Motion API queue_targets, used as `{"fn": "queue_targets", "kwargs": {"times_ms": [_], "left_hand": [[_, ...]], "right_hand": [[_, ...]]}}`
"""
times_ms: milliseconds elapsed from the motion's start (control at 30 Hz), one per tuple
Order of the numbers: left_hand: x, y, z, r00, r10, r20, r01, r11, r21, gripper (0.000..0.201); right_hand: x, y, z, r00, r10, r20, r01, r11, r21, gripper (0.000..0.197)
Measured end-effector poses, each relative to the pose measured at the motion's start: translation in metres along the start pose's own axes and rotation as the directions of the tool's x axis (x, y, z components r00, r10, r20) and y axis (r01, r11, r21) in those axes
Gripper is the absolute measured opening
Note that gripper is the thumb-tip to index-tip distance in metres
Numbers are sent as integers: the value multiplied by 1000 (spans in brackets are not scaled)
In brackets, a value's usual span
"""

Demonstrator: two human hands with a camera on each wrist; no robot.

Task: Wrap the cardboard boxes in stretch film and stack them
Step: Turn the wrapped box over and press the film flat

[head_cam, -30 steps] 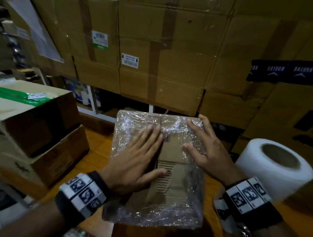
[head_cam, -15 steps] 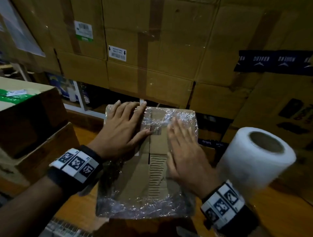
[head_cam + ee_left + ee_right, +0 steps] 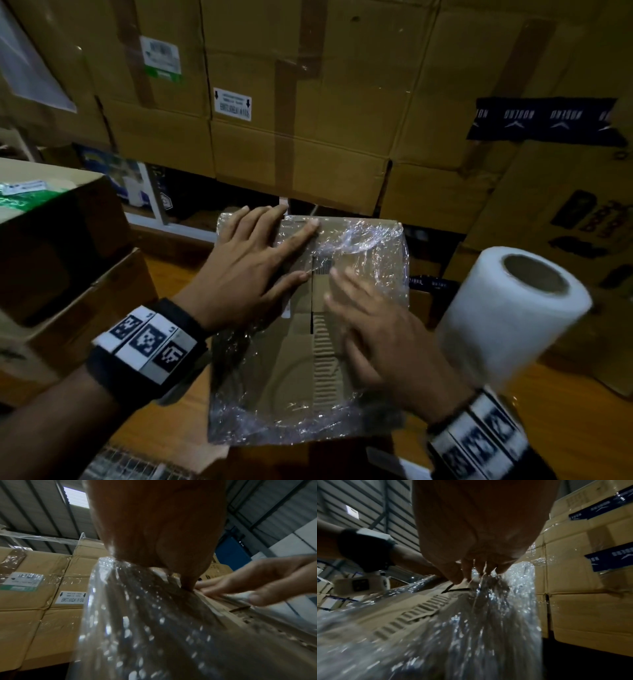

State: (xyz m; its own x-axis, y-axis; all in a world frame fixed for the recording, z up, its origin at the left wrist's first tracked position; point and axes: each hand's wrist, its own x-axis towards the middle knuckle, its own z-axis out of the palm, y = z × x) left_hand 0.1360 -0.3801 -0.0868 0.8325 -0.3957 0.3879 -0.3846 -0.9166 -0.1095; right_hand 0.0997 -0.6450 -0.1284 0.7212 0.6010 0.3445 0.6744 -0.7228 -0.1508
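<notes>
1. Wrapped cardboard box [image 3: 308, 342] sits flat at centre on the wooden table [image 3: 565, 411], clear stretch film [image 3: 370, 246] crinkled over its top and sides.
2. Left hand [image 3: 246, 274] lies palm down on the box's far-left part, fingers straight and spread, tips reaching the far edge. Pressing flat, gripping nothing.
3. Right hand [image 3: 383, 335] is flat on the box's right half, fingers straight, pointing away from the person; motion-blurred, so the exact contact is hard to tell, probably pressing on film.
4. Right wrist view: fingertips [image 3: 481, 569] sit on the film-covered top, close together, not curled round anything.
5. Left wrist view: left palm [image 3: 154, 527] down on film, right hand's fingers [image 3: 257, 582] flat nearby on the same box top.
6. Stretch film roll [image 3: 513, 315] stands tilted just right of the box, near the right wrist, touched by neither hand.
7. Two stacked unwrapped boxes [image 3: 61, 260] at left, apart from the wrapped one.
8. Wall of large cartons [image 3: 308, 120] behind the table, some with labels and dark tape.
</notes>
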Motion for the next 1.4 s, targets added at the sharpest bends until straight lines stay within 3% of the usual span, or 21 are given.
{"fn": "queue_targets", "kwargs": {"times_ms": [33,100,167,200,233,300,367,533,667,767,867,967,1033,1100,1200,1267,1333,1400], "left_hand": [[0,-1,-1,1000,9,3,-9,1000,7,73],[-1,-4,-2,1000,25,3,-25,1000,17,75],[-2,-6,-2,999,36,-6,-36,999,21,76],[-3,-7,-2,999,37,-12,-37,999,22,77],[-3,-8,-2,999,37,-14,-37,999,21,78],[-4,-9,-5,999,31,-17,-31,999,8,80],[-5,-10,-7,1000,16,-25,-16,1000,-13,83],[-11,-22,-7,998,-31,-51,28,998,-56,89],[-20,-46,-14,980,-181,-83,168,976,-142,93],[-34,-54,-15,948,-307,-79,279,926,-255,94],[-55,-51,2,902,-430,-36,384,837,-391,102],[-85,-36,40,841,-542,-4,458,715,-529,109],[-103,-15,66,789,-612,51,509,605,-612,111],[-117,3,79,768,-636,71,523,560,-643,110],[-120,0,73,759,-650,44,534,583,-612,111],[-109,-10,53,766,-641,-56,522,669,-529,113],[-86,-24,35,822,-528,-212,408,807,-427,110],[-58,-33,21,910,-327,-256,251,924,-289,107]], "right_hand": [[-12,-1,-2,999,-17,-27,18,999,49,49],[-32,-2,-1,978,66,-199,-41,991,127,38],[-45,-6,1,888,270,-373,-242,963,122,39],[-49,-12,2,839,391,-377,-380,919,107,48],[-53,-19,5,801,523,-293,-519,849,96,62],[-59,-32,17,677,735,38,-736,676,45,89],[-60,-40,29,579,768,272,-807,588,56,102],[-45,-38,39,541,756,369,-839,456,297,92],[-21,-31,38,560,770,306,-798,402,450,109],[10,-21,18,588,786,190,-750,441,494,103],[37,-8,-10,619,785,23,-735,569,368,95],[55,0,-26,729,674,-117,-651,736,184,87],[63,7,-24,790,597,-139,-590,802,91,86],[65,14,-23,821,558,-120,-552,830,81,86],[65,26,-26,847,526,-82,-516,849,114,85],[65,30,-27,860,507,-59,-496,858,134,85],[64,32,-25,870,490,-55,-477,865,156,85],[62,34,-25,886,459,-58,-447,882,152,84]]}}
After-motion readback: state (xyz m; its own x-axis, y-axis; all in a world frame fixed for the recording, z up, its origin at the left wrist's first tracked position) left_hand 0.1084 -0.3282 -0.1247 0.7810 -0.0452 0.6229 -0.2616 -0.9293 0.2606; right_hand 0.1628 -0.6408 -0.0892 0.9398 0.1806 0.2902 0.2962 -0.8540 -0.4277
